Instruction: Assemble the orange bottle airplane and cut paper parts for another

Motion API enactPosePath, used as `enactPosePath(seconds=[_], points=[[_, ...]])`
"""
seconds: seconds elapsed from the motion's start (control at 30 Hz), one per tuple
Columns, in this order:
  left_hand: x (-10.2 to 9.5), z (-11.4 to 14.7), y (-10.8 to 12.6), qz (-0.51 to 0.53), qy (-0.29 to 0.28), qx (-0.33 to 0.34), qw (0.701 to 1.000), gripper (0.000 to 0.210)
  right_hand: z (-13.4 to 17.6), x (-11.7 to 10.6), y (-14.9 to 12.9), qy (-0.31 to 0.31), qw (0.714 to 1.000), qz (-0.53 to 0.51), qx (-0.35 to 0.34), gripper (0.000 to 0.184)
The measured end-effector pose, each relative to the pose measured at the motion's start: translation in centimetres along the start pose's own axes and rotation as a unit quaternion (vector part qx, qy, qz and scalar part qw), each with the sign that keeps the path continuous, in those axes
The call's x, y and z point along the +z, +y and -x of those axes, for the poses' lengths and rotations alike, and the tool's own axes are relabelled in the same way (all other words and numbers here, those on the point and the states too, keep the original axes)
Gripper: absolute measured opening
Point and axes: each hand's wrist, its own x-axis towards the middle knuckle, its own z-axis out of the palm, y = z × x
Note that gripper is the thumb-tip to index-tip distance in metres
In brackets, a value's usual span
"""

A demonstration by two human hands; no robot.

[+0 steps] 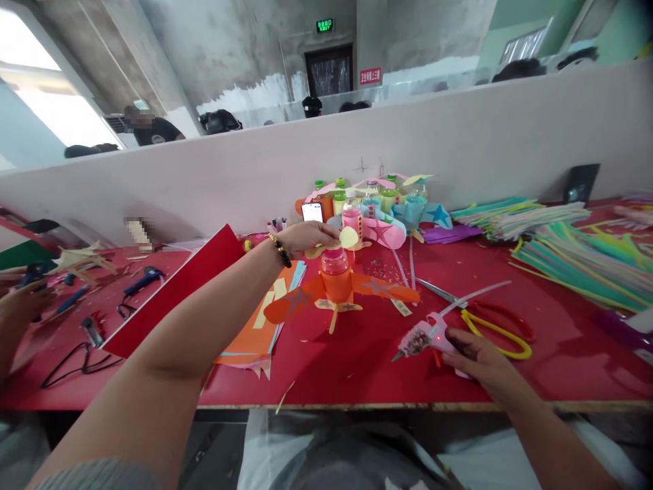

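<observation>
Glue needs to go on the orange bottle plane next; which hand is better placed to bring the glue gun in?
Right. The right hand already rests on the glue gun, nozzle toward the bottle plane; the left hand is busy pinching the yellow propeller at the plane's top.

A red desk (357,354) is being seen under everything. An orange sleeve and orange wings with grey stars are being shown on the bottle plane (337,286), capped in pink with a pale yellow propeller (348,237). A pink, speckled glue gun (426,338) is being lit by a red dot. Yellow and red handles are being shown on the scissors (490,327). Dark and gold beads are being worn as a bracelet (280,250).
</observation>
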Motion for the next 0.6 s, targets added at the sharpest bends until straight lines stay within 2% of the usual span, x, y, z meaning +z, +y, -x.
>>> enactPosePath(seconds=[0.1,0.2,0.3,0.43,0.53,0.6], points=[[-1.0,0.3,0.0,-0.041,-0.018,0.025,0.999,0.031,0.1,0.1,-0.5,0.003,1.0,-0.007,-0.001,0.056],[-1.6,1.1,0.7,-0.138,-0.035,0.065,0.988,0.043,0.0,0.1,-0.5,-0.002,1.0,-0.013,0.0,0.056],[-1.4,1.9,1.7,-0.279,-0.033,0.075,0.957,0.054,-0.1,0.1,-0.2,-0.005,1.0,-0.013,-0.001,0.057],[-0.1,2.2,2.1,-0.429,-0.001,0.082,0.9,0.073,-0.1,0.0,0.0,0.001,1.0,-0.004,0.002,0.057],[0.7,1.8,1.7,-0.495,0.045,0.087,0.863,0.064,0.0,0.0,-0.2,-0.001,1.0,0.003,0.0,0.056],[0.9,1.5,1.5,-0.51,0.064,0.086,0.854,0.052,0.0,0.1,-0.4,-0.007,1.0,0.002,-0.003,0.055]])
